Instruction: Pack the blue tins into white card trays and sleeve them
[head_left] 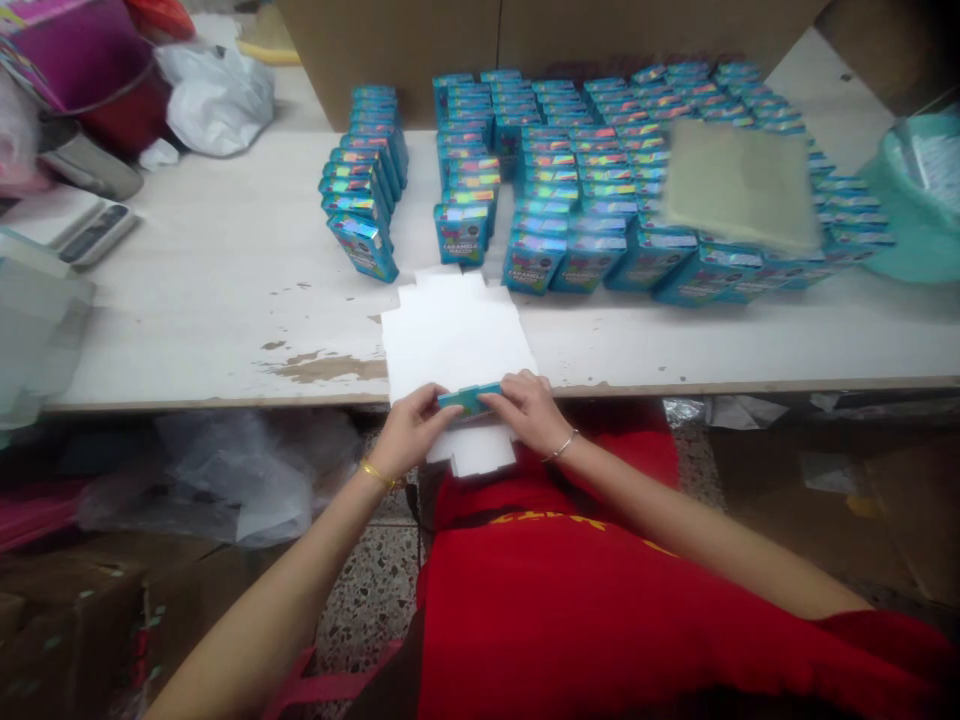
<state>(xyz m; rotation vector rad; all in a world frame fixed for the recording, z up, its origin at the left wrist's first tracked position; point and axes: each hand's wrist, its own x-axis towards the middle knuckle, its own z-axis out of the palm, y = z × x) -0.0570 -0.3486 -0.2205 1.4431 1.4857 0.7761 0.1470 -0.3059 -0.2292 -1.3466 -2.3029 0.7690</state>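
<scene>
A white die-cut cardboard box blank [457, 335] lies flat across the table's front edge, its near part sticking out over my lap. At its near side is a blue printed card flap [471, 399]; whether it is part of the blank or a separate piece I cannot tell. My left hand [415, 428] pinches the left end of this flap between thumb and fingers. On the right end, my right hand [531, 412] grips with its thumb in front and fingers curled behind. Beyond the blank, small blue caramel boxes [460, 235] stand upright in rows.
A translucent yellowish sheet [739, 185] lies over the boxes at right. Beside them is a teal tub [919, 200]. At left are a scale [94, 235], a metal cup [94, 160] and a white plastic bag [217, 95]. A large cardboard panel [540, 40] stands behind.
</scene>
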